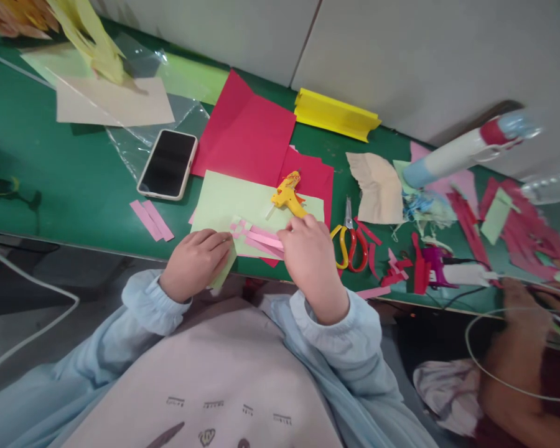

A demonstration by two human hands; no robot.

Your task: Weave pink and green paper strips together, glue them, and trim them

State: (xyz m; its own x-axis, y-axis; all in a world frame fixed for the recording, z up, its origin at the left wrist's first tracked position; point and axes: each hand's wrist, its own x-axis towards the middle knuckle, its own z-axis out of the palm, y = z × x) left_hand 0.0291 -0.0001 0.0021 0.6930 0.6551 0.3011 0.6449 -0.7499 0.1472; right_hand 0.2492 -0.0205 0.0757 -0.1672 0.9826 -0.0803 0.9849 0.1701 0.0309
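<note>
A pale green paper sheet lies before me, with a small checkered weave of pink and green paper strips at its near edge. My left hand is at the left of the weave, fingers bent and pressed together on a pale green paper strip that reaches past the table edge. My right hand pinches the right ends of loose pink paper strips. Just beyond the right hand is what looks like a small yellow glue gun. Scissors with yellow and red handles lie to its right.
Red paper sheets, a phone and two pink strips lie on the green table. Rightward are a yellow folded piece, beige fabric, red scraps, a bottle and another person's arm.
</note>
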